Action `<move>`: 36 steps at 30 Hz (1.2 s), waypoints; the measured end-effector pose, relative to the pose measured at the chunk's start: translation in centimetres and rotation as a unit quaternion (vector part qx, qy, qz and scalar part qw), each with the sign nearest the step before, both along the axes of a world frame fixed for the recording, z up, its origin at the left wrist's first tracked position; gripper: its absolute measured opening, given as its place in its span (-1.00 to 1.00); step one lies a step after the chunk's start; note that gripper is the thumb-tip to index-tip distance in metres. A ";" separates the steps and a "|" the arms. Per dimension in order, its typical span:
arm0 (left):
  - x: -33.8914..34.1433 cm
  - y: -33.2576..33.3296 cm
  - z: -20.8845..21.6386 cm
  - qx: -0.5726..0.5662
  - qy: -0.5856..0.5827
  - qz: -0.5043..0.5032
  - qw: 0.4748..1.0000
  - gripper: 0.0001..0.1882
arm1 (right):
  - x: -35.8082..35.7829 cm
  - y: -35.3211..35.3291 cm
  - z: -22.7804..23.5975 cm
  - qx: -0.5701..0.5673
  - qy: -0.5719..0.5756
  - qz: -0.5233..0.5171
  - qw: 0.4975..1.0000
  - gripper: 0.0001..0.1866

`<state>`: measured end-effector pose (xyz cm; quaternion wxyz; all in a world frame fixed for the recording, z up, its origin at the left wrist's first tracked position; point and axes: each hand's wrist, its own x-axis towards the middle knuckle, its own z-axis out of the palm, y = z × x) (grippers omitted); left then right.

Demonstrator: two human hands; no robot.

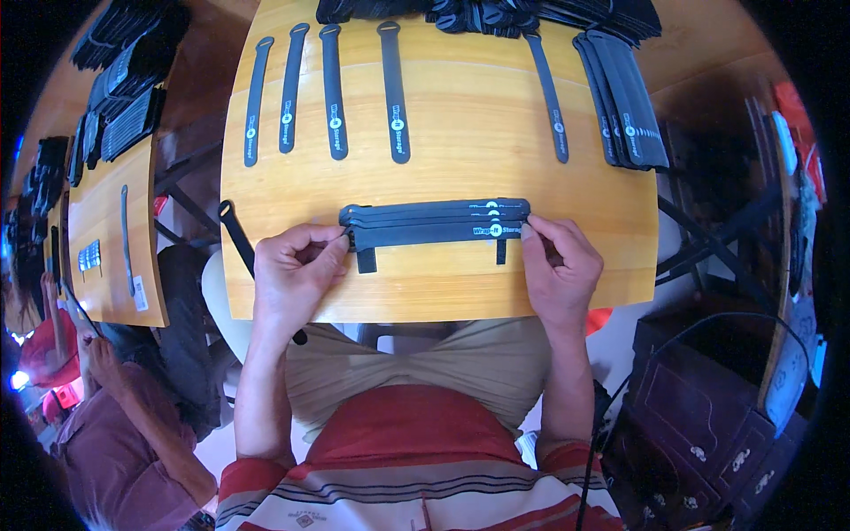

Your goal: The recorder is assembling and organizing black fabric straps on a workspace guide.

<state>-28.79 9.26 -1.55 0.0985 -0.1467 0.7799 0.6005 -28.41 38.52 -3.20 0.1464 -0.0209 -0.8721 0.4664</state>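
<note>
Strap bundle [434, 221]: several flat black fastening straps laid lengthwise one upon another, lying crosswise on the near part of the wooden counter [460, 168], each with a small round pale mark and pale lettering near its right end. Two short black tabs hang from its lower edge, one toward the left, one toward the right. Left hand [297, 265]: fingers curled, thumb and forefinger pinching the bundle's left end. Right hand [560, 265]: fingers curled, thumb and forefinger pinching the bundle's right end. Both forearms enter from the lower edge. Loose straps, far left of counter: four single black straps [332, 88] with looped tops, laid side by side and apart, running away from the person. Single strap [549, 97]: one more, to the right of centre, slightly slanted. Stacked straps [629, 97]: a close-packed group at the far right of the counter. Heap of black straps [496, 13]: along the far edge. Hanging strap [235, 230]: one draped over the counter's left edge, just beside the left hand. Second counter [106, 239]: to the left, bearing further black straps. Another person [115, 425]: lower left, in a dull red garment.
</note>
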 end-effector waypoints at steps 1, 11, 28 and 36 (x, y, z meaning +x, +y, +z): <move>0.0 0.0 0.1 0.000 -0.001 0.002 1.000 -0.89 | 0.0 0.0 0.0 0.001 -0.001 0.002 1.000 -0.90; 0.0 -0.3 -0.4 0.021 -0.009 -0.001 1.000 -0.90 | 0.0 -0.2 -0.2 0.007 0.005 -0.003 1.000 -0.91; 0.0 -0.5 0.0 0.010 -0.004 -0.027 1.000 -0.86 | 0.1 -0.2 -0.2 0.022 -0.010 -0.012 1.000 -0.89; 0.0 -0.6 -0.2 -0.003 0.008 -0.037 0.999 -0.85 | 0.1 -0.2 -0.1 0.027 -0.007 -0.004 1.000 -0.89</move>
